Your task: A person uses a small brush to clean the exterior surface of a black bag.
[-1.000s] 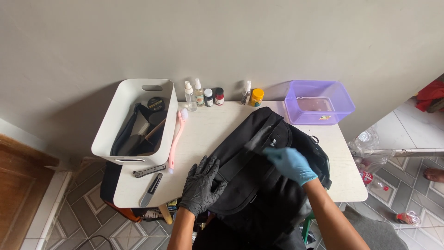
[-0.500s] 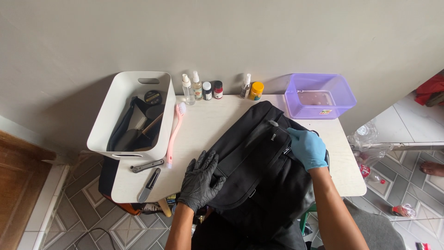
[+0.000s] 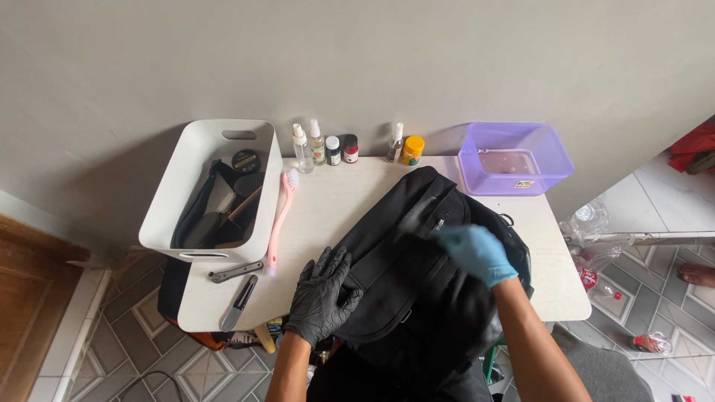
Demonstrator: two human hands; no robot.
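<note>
Black backpack lies on the desk. Left hand, grip open, fingers spread, pins its near-left edge; right hand rests on top, grip blurred, can't tell.

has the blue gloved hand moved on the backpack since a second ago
Yes: the right hand slid out toward the purple tub, then back to mid black backpack.

I'm looking down at a plain grey wall filling the top of the view, w/ a small white table sitting against it. Floor is showing grey geometric tiles at bottom left, paler tiles at right. A wooden door or frame is edging in at far left. Soft, even daylight is falling across it all.
</note>
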